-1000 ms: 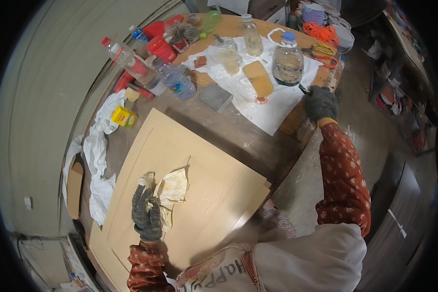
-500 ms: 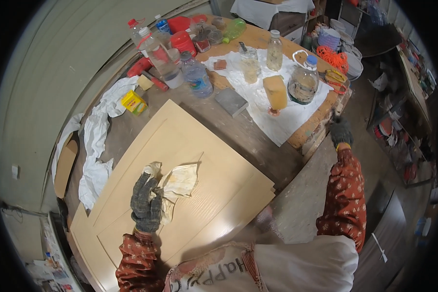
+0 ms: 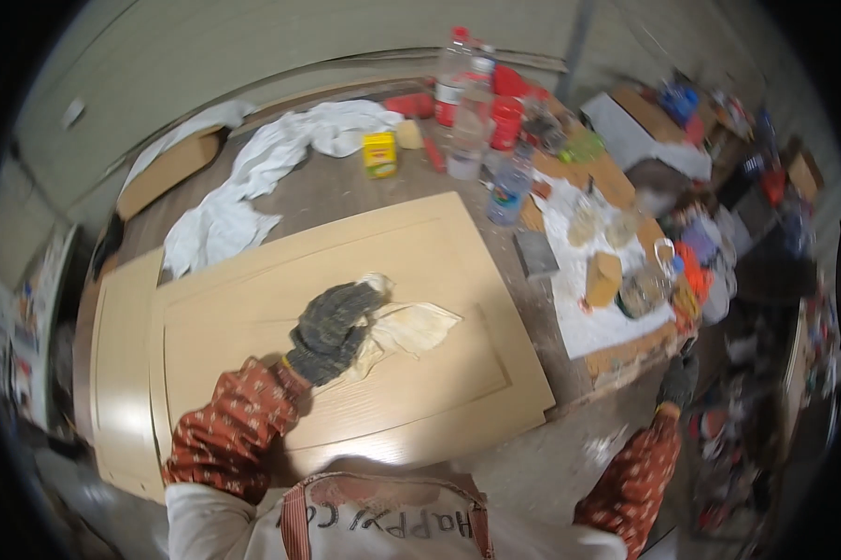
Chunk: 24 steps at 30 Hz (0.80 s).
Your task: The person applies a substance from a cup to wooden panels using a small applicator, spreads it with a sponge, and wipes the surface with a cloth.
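My left hand [image 3: 332, 331], in a dark grey knit glove, is closed on a cream cloth [image 3: 417, 329] whose loose end spreads out past my fingers. Both rest on a pale wood-grain cabinet door [image 3: 439, 392] with a recessed panel. My right hand [image 3: 679, 381], gloved in the same dark grey, is off the door near the table's right corner. Blur and its small size hide how its fingers lie. A second pale panel [image 3: 122, 373] lies along the door's left side.
Behind the door are white crumpled cloth [image 3: 252, 191], a yellow box [image 3: 379, 155], clear bottles [image 3: 472, 117], and a grey block [image 3: 535, 254]. A white sheet [image 3: 584, 322] at right holds a yellow sponge [image 3: 603, 278] and jars. Cluttered shelves stand far right.
The view has swung left, so the table and door appear turned and shifted right. My left hand still grips the cloth on the door. My right hand remains near the table corner.
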{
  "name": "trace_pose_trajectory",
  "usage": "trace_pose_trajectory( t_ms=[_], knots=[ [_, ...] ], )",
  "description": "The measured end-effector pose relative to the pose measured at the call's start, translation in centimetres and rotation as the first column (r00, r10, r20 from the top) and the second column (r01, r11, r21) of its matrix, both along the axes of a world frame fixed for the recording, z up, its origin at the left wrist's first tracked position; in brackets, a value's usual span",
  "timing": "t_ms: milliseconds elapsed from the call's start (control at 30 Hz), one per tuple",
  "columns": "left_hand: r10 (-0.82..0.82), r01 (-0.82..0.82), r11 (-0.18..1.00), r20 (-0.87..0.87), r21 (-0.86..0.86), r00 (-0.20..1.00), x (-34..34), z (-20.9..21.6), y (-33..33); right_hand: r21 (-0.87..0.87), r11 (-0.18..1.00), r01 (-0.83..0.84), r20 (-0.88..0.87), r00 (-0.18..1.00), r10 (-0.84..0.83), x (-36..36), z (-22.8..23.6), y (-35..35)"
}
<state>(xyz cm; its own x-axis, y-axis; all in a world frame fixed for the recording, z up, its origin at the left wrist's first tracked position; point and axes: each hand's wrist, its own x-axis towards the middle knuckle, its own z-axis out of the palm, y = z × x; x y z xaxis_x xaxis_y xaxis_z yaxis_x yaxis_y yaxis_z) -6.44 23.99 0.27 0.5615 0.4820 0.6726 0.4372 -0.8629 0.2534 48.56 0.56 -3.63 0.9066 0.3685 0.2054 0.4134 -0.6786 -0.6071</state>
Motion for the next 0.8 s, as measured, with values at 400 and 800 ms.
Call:
trace_pose_trajectory(
  t_ms=[400, 800],
  knots=[
    [0.222, -0.223, 0.975, 0.094, 0.004, 0.971, -9.4, 2.3, 1.7, -0.247, 0.587, -0.771, 0.24, 0.538, 0.808, -24.9, 9.5, 18.6],
    [0.542, -0.54, 0.822, -0.041, -0.18, 0.839, -13.5, 0.4, -1.1, -0.454, 0.413, -0.789, 0.287, 0.309, 0.906, -29.8, 4.5, 31.6]
  ],
)
